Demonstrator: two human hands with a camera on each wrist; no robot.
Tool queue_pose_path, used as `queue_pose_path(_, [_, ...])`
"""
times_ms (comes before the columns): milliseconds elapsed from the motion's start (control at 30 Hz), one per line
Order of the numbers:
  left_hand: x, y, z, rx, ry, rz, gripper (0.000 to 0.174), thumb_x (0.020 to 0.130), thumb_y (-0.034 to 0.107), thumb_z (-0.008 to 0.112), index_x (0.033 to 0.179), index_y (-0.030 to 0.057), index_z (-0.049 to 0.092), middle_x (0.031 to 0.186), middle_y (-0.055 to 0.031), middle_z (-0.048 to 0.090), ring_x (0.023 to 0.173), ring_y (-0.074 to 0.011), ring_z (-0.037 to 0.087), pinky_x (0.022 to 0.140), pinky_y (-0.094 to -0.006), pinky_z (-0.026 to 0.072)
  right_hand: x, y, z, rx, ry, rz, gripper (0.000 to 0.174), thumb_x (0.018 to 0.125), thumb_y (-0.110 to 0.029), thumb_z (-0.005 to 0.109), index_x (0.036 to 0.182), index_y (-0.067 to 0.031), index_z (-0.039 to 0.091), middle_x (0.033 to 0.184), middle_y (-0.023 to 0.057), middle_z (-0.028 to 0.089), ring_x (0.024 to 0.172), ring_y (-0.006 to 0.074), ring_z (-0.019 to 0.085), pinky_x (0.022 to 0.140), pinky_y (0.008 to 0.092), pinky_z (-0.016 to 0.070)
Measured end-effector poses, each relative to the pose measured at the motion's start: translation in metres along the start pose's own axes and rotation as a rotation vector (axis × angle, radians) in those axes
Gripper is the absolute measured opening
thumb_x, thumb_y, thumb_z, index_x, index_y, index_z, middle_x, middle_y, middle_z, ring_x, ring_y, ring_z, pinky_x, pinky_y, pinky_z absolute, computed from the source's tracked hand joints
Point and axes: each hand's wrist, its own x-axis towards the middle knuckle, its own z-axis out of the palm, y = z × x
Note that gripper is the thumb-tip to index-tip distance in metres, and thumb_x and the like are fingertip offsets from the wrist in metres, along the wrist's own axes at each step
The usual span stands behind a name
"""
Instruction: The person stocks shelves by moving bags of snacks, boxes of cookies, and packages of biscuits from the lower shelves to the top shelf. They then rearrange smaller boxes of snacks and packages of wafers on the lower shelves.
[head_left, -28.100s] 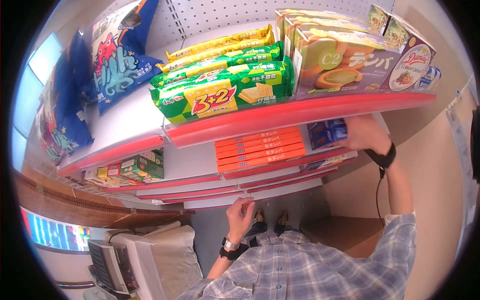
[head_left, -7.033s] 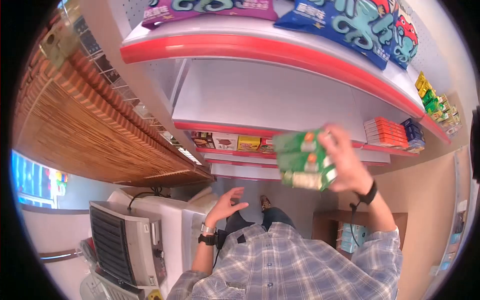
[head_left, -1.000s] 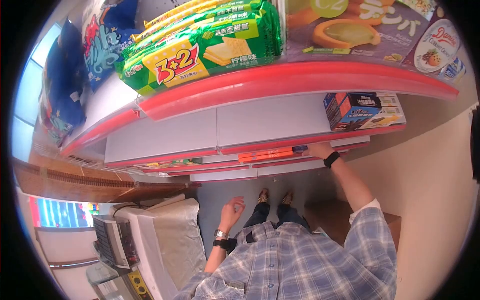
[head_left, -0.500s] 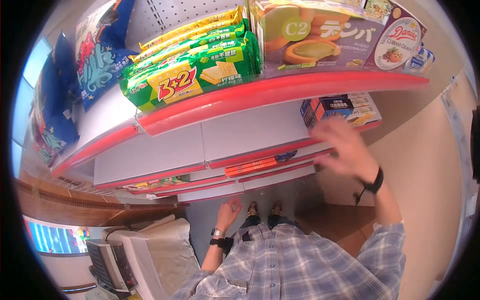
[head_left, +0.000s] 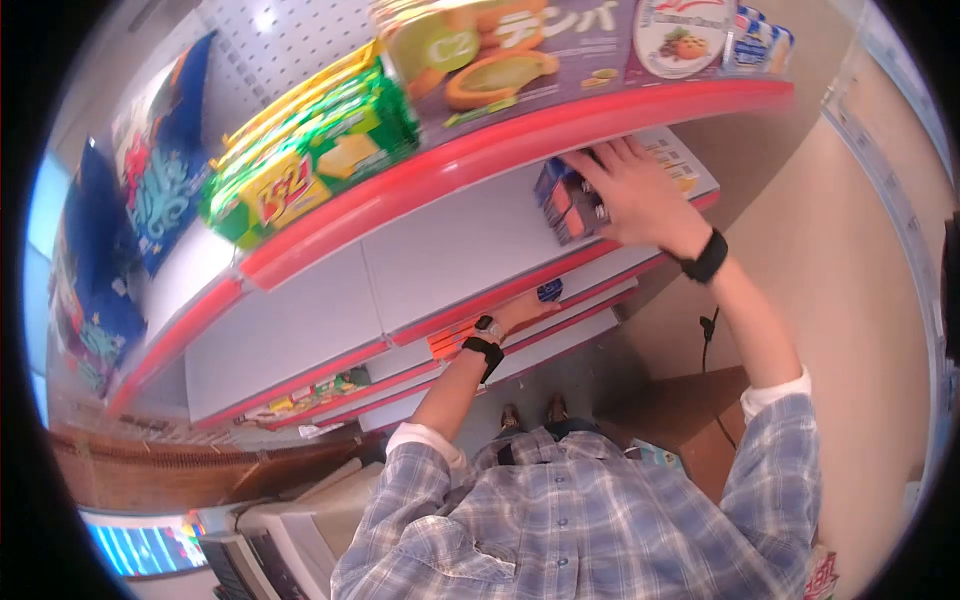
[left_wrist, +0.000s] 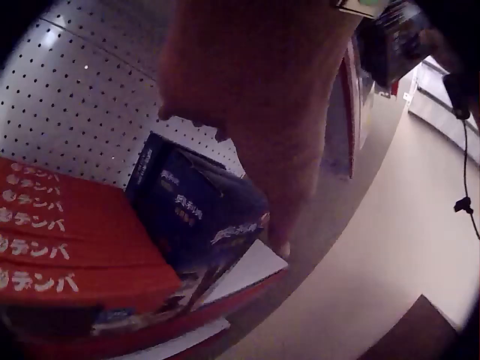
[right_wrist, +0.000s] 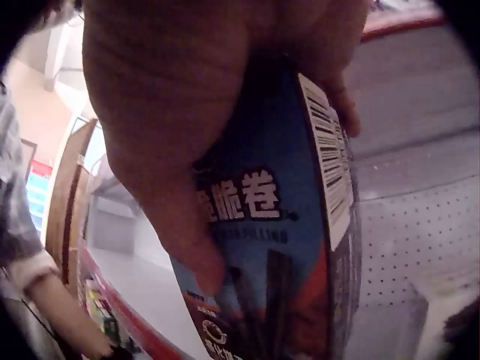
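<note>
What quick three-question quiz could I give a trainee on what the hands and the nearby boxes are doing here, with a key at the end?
1. What does the right hand grip?
2. True or false: the left hand is touching the 3+2 biscuit packs.
3. Fill in: in the left wrist view, the orange boxes sit to the ____ of the dark blue boxes.

Key:
1. A barcoded blue box.
2. False; it is at the dark blue boxes.
3. Left.
</note>
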Motion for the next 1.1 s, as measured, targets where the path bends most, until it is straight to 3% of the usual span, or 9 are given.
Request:
queue_pose_path(167, [0.032,-0.042,0.026,0.061,-0.118,0.088,0.089,0.082,0.05,0.077,0.148,0.0017,0.043,0.142,-0.0298,0.051,0.134,-0.0434,0.049,0.112,-0.0493,0.0384,-0.061,-0.045,-0.062,0.249,-0.093,0.034,0.097,0.058,-0.019,0.089,0.144,-0.007,0.047,0.124,0.0174,0.055,0.113,0.0382,0.054,0.098,0.0478,0.0452])
queue_pose_path(233, [0.037,-0.05,0.03,0.077,-0.15,0.074,0.088,0.082,0.048,0.077,0.148,0.0012,0.042,0.142,-0.0296,0.052,0.134,-0.043,0.049,0.112,-0.049,0.0384,-0.098,-0.052,-0.056,0.389,-0.298,0.074,0.104,0.057,-0.021,0.091,0.148,-0.0093,0.041,0.127,0.0166,0.052,0.117,0.0363,0.052,0.102,0.0471,0.0439])
queue_pose_path(500, [0.033,-0.018,0.004,0.032,-0.313,-0.163,0.085,0.084,0.042,0.076,0.15,0.0024,0.041,0.148,-0.0292,0.048,0.139,-0.0425,0.044,0.117,-0.0482,0.0352,-0.199,-0.013,0.104,0.241,-0.412,0.285,0.104,0.059,-0.022,0.09,0.149,-0.0066,0.04,0.129,0.0185,0.051,0.124,0.037,0.048,0.11,0.0465,0.0384])
queue_pose_path(600, [0.027,-0.019,0.01,0.243,-0.158,0.063,0.088,0.082,0.045,0.079,0.151,0.004,0.042,0.148,-0.0278,0.048,0.139,-0.0417,0.045,0.116,-0.0486,0.0356,-0.185,0.015,0.158,0.166,-0.231,0.347,0.085,0.065,-0.012,0.083,0.142,-0.0047,0.048,0.128,0.0208,0.053,0.126,0.0378,0.048,0.108,0.0472,0.0388])
queue_pose_path(733, [0.03,-0.009,0.012,0.259,-0.178,-0.039,0.093,0.079,0.048,0.082,0.152,0.0068,0.042,0.15,-0.0245,0.049,0.141,-0.04,0.044,0.117,-0.048,0.0357,-0.168,0.03,0.242,0.127,-0.131,0.331,0.068,0.067,-0.008,0.079,0.131,-0.0007,0.057,0.127,0.023,0.059,0.123,0.0376,0.054,0.106,0.0472,0.0424])
queue_pose_path(833, [0.031,0.02,-0.004,0.181,-0.171,-0.097,0.091,0.08,0.048,0.083,0.151,0.0066,0.044,0.15,-0.0236,0.049,0.14,-0.0399,0.046,0.116,-0.0471,0.0366,-0.158,0.034,0.29,0.334,-0.402,0.386,0.054,0.07,-0.008,0.078,0.121,-0.0004,0.064,0.123,0.0212,0.065,0.119,0.0363,0.06,0.103,0.0477,0.0468])
queue_pose_path(900, [0.03,0.016,-0.001,0.161,-0.14,-0.114,0.083,0.081,0.045,0.082,0.147,0.0068,0.049,0.146,-0.023,0.053,0.135,-0.0378,0.05,0.113,-0.046,0.0396,-0.15,0.028,0.305,0.338,-0.307,0.258,0.045,0.073,-0.011,0.075,0.117,-0.003,0.068,0.12,0.0182,0.068,0.117,0.0346,0.063,0.101,0.0488,0.0497])
queue_pose_path(967, [0.031,-0.001,0.003,-0.089,-0.326,-0.455,0.072,0.084,0.041,0.079,0.142,0.0069,0.053,0.14,-0.0223,0.058,0.128,-0.0354,0.056,0.11,-0.0455,0.0421,-0.142,0.02,0.305,0.369,-0.334,0.26,0.045,0.075,-0.012,0.075,0.118,-0.0055,0.068,0.121,0.0175,0.068,0.119,0.035,0.063,0.101,0.0492,0.0497])
queue_pose_path(1100, [0.023,-0.008,0.007,0.007,-0.24,-0.269,0.068,0.093,0.053,0.067,0.144,0.009,0.054,0.146,-0.0176,0.056,0.131,-0.0356,0.053,0.113,-0.0458,0.0383,-0.137,0.022,0.309,0.468,-0.369,0.24,0.045,0.077,-0.015,0.074,0.121,-0.0086,0.067,0.123,0.0168,0.068,0.118,0.0353,0.063,0.1,0.0492,0.0502])
